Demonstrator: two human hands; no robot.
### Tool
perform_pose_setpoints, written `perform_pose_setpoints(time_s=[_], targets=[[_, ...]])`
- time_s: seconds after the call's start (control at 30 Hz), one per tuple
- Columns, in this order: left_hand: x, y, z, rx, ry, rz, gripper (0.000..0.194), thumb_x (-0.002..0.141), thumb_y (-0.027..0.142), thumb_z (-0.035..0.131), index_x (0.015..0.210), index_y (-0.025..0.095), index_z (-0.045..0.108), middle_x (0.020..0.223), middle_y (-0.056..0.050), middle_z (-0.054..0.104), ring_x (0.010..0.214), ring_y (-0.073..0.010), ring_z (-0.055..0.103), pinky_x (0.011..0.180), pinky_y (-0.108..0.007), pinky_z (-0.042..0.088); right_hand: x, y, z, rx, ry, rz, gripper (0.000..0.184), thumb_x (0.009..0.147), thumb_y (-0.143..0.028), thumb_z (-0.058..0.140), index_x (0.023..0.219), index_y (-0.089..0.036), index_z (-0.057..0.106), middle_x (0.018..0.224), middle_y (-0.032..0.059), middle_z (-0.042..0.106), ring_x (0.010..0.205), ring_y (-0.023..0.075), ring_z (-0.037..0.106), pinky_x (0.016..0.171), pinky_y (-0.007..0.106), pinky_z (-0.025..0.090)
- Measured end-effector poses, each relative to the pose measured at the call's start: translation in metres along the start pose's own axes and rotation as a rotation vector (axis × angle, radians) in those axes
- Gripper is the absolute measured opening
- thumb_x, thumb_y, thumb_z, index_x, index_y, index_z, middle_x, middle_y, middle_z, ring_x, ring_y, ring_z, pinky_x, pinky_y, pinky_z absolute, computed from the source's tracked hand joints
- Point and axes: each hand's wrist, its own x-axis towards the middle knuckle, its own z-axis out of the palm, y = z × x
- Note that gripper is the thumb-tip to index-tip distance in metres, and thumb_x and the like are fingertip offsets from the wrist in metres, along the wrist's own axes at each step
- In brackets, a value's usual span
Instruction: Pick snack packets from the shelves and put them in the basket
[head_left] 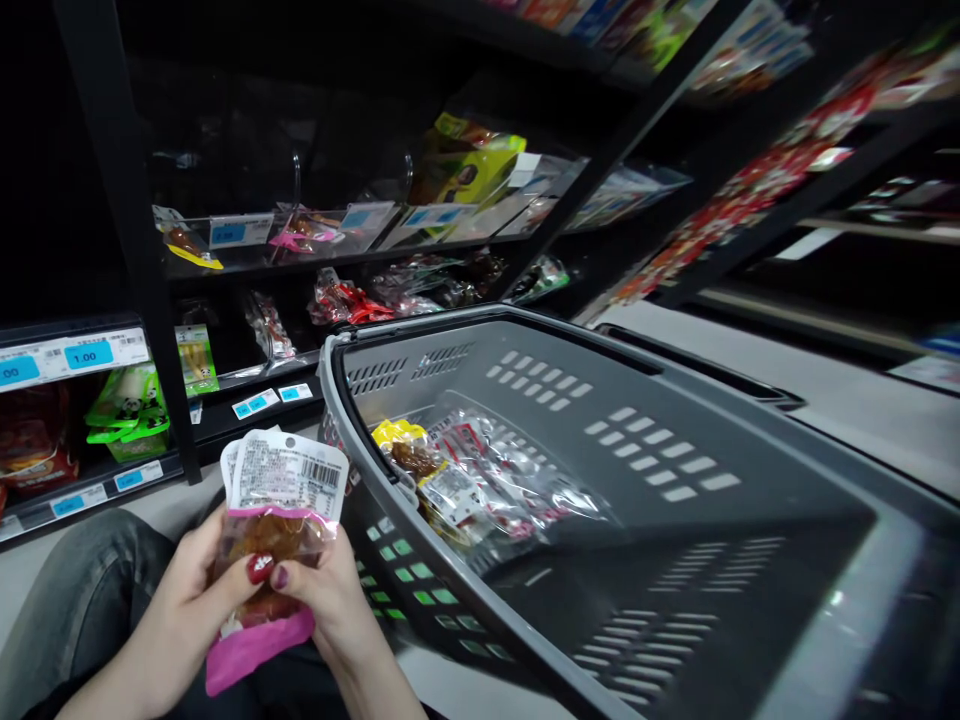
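Pink-edged packets (271, 528) rest between the left fingers (229, 592) and right fingers (306, 584), gripped from both sides.

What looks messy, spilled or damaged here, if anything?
Only mild untidiness: low on the shelving, red packets lie in a loose jumble rather than lined up. I see no spill, and the held pink-edged packet looks intact.

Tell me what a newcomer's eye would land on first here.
Likely the big grey basket filling much of the right side, with clear plastic packets lying inside. Next, at lower left, comes the pink-trimmed packet held between the left hand and right hand, its barcode showing near the top. Beyond the basket, a bright yellow bag stands out on the dark shelf.
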Motion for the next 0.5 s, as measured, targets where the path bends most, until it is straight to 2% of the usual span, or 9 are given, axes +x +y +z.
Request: perform_pose_setpoints(time_s=[0.17,0.33,0.43,0.5], targets=[[0.002,-0.004,-0.005,0.096,-0.074,0.027,0.037,0.082,0.033,0.055,0.117,0.021,0.057,0.114,-0.007,0.064,0.103,-0.0241,0.059,0.091,-0.034,0.045,-0.001,-0.004,0.0,-0.039,0.01,0.015,0.054,0.047,-0.033,0.083,0.094,-0.017,0.063,0.087,0.0062,0.072,0.082,0.0242,0.067,0.077,0.035,0.052],[0.002,-0.006,-0.011,0.016,-0.015,-0.048,0.038,0.076,0.035,0.062,0.11,0.02,0.062,0.111,-0.009,0.065,0.102,-0.0278,0.06,0.086,-0.038,0.049,0.001,-0.004,0.001,-0.18,0.005,-0.02,0.057,0.053,-0.039,0.079,0.101,-0.017,0.06,0.096,0.0086,0.07,0.089,0.026,0.066,0.081,0.038,0.051],[0.001,0.001,-0.017,-0.127,0.079,-0.196,0.037,0.064,0.035,0.071,0.099,0.022,0.067,0.105,-0.008,0.068,0.101,-0.0315,0.06,0.079,-0.039,0.052,-0.003,-0.01,0.006,-0.507,0.031,-0.134,0.05,0.065,-0.037,0.071,0.109,-0.019,0.057,0.11,0.0095,0.064,0.105,0.0269,0.058,0.094,0.043,0.043],[0.001,0.005,-0.02,-0.186,0.136,-0.265,0.03,0.056,0.033,0.076,0.084,0.025,0.07,0.097,-0.004,0.071,0.1,-0.0325,0.06,0.078,-0.04,0.053,-0.01,-0.015,0.012,-0.82,0.067,-0.164,0.051,0.07,-0.032,0.067,0.117,-0.018,0.053,0.127,0.0122,0.053,0.123,0.031,0.042,0.102,0.048,0.032]])
